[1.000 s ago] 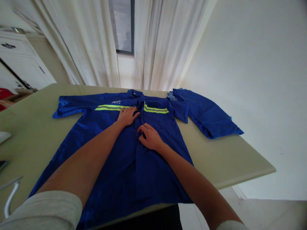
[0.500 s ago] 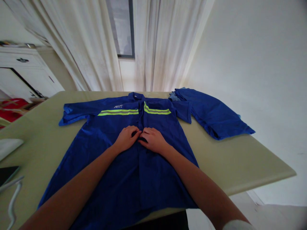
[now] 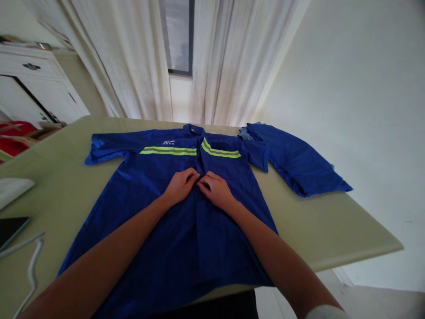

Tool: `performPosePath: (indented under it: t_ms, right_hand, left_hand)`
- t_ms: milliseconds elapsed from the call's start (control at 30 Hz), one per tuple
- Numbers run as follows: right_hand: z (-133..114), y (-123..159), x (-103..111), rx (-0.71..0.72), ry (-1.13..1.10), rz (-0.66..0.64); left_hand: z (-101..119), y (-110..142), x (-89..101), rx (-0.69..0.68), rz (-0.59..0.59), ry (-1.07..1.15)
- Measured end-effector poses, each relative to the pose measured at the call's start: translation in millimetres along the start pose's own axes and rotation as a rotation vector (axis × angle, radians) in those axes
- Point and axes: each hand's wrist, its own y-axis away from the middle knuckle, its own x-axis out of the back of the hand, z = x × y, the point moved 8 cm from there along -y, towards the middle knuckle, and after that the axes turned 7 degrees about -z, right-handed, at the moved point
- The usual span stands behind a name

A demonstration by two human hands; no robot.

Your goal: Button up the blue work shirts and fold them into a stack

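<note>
A blue short-sleeved work shirt (image 3: pixel 159 248) lies spread front side up, its collar at the far side and a yellow-green reflective stripe across the chest. Its upper front is parted around the chest stripe; lower down the front edges meet. My left hand (image 3: pixel 181 185) pinches the front edge at mid-chest, thumb and fingers together. Close against it, my right hand (image 3: pixel 216 188) pinches the other side of the same front opening. Whatever small part lies between the fingertips, perhaps a button, is hidden.
More folded blue clothing (image 3: pixel 295 159) lies at the table's right, touching the shirt's sleeve. On the left of the pale green table (image 3: pixel 338 230) are a white object (image 3: pixel 13 190), a dark flat device (image 3: pixel 11 230) and a white cable (image 3: pixel 32 266). Curtains hang behind.
My left hand has come down from the chest stripe to meet my right hand at the front opening. Both hands' fingers have since closed more tightly on the cloth.
</note>
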Motion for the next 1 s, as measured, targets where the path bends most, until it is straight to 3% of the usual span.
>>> performPosePath:
  t_ms: [233, 467, 600, 800, 900, 1000]
  right_hand:
    - [12, 2, 3, -0.135, -0.087, 0.048]
    - [9, -1, 1, -0.031, -0.072, 0.042]
    - [4, -1, 4, 0.015, -0.01, 0.037]
    - [-37, 6, 4, 0.075, 0.108, -0.108]
    - [-48, 9, -4, 0.055, 0.095, -0.121]
    - [-37, 8, -12, -0.001, -0.003, -0.133]
  left_hand:
    - [-3, -2, -1.1, -0.022, -0.007, 0.081]
    - [6, -6, -18.9, -0.164, -0.138, -0.229]
    - [-9, -10, -23.4, -0.154, -0.152, -0.28]
    - [-43, -39, -1.5, -0.022, -0.073, -0.388]
    - [-40, -44, 9.0, -0.021, -0.043, -0.419]
    - [-25, -35, 13.9, -0.09, -0.033, -0.473]
